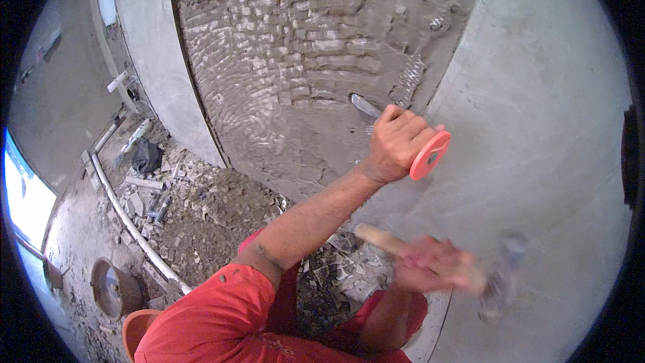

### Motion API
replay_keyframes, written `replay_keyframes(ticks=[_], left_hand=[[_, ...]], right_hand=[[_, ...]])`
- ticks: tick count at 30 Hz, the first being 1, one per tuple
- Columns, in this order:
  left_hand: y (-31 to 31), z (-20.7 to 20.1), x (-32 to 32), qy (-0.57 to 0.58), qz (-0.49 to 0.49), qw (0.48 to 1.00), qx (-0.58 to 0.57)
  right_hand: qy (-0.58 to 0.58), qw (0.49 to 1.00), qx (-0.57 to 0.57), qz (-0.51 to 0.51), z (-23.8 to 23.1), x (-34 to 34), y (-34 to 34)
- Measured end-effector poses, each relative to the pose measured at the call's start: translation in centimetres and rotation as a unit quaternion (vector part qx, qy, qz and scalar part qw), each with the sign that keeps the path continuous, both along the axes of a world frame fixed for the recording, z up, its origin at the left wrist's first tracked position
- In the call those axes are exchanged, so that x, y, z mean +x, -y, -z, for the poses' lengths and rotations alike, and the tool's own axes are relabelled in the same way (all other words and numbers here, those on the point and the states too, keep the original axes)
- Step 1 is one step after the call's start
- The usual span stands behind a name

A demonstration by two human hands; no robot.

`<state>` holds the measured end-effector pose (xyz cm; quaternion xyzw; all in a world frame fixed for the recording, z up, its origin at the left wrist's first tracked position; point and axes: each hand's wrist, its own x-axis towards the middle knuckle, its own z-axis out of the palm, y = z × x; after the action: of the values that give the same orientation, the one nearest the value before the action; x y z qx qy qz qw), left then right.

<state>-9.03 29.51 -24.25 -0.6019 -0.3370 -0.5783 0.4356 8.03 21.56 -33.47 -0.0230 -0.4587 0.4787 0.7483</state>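
My left hand (pixel 398 144) grips a steel chisel (pixel 365 105) that has a round red hand guard (pixel 430 155). Its tip rests against the chipped, scored grey wall (pixel 295 60). My right hand (pixel 433 270), blurred by motion, holds a hammer with a wooden handle (pixel 377 238). Its blurred metal head (pixel 504 275) hangs below and to the right of the chisel. Smooth grey plaster (pixel 537 114) lies to the right of the chipped area.
Broken plaster rubble (pixel 201 208) covers the floor below the wall. A long white pipe (pixel 127 218) runs across the floor at left, near a round drain fitting (pixel 113 288). A bright opening (pixel 23 202) shows at far left. An orange bucket rim (pixel 138 326) sits by my shoulder.
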Motion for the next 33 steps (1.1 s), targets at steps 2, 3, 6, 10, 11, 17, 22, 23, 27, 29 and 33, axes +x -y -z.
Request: replay_keyframes(ticks=[2,3,6,10,11,17,22,23,27,29,33], left_hand=[[-0.2,0.0,0.2,-0.005,-0.002,1.000,-0.005],[0.0,0.3,-0.1,-0.012,-0.011,1.000,-0.022],[0.2,0.6,-1.2,-0.020,-0.038,0.999,-0.025],[0.5,0.4,-1.1,0.002,-0.003,1.000,-0.011],[0.5,0.4,-1.1,0.002,0.001,1.000,-0.005],[1.1,0.3,-1.1,0.014,0.003,1.000,-0.023],[1.5,0.1,-2.0,0.007,0.003,1.000,-0.011],[1.4,0.2,-1.9,0.006,0.005,1.000,-0.011],[0.8,0.2,-1.4,0.005,0.025,1.000,0.003],[1.0,0.8,-1.6,0.004,0.023,1.000,-0.008],[1.4,1.1,-2.3,-0.004,0.001,1.000,-0.019]], right_hand=[[0.198,0.967,-0.130,0.093,3.1,-0.9,-1.0],[0.270,0.942,-0.174,0.100,3.3,-0.8,-0.9],[0.202,0.962,-0.183,-0.029,-0.6,0.1,0.2],[-0.060,0.991,-0.053,-0.108,-1.2,1.4,1.3],[-0.106,0.985,0.020,-0.131,-1.9,1.5,1.5],[0.253,0.959,-0.102,0.079,3.1,-2.2,-0.3],[0.042,0.998,0.037,-0.030,-0.8,-0.1,1.8],[-0.041,0.995,0.032,-0.085,-0.8,-0.3,1.8],[-0.014,0.995,0.013,-0.100,-0.3,-2.0,0.2],[0.234,0.949,-0.197,-0.073,-0.6,-2.8,0.8],[0.123,0.981,-0.135,-0.069,-0.8,-0.3,1.3]])
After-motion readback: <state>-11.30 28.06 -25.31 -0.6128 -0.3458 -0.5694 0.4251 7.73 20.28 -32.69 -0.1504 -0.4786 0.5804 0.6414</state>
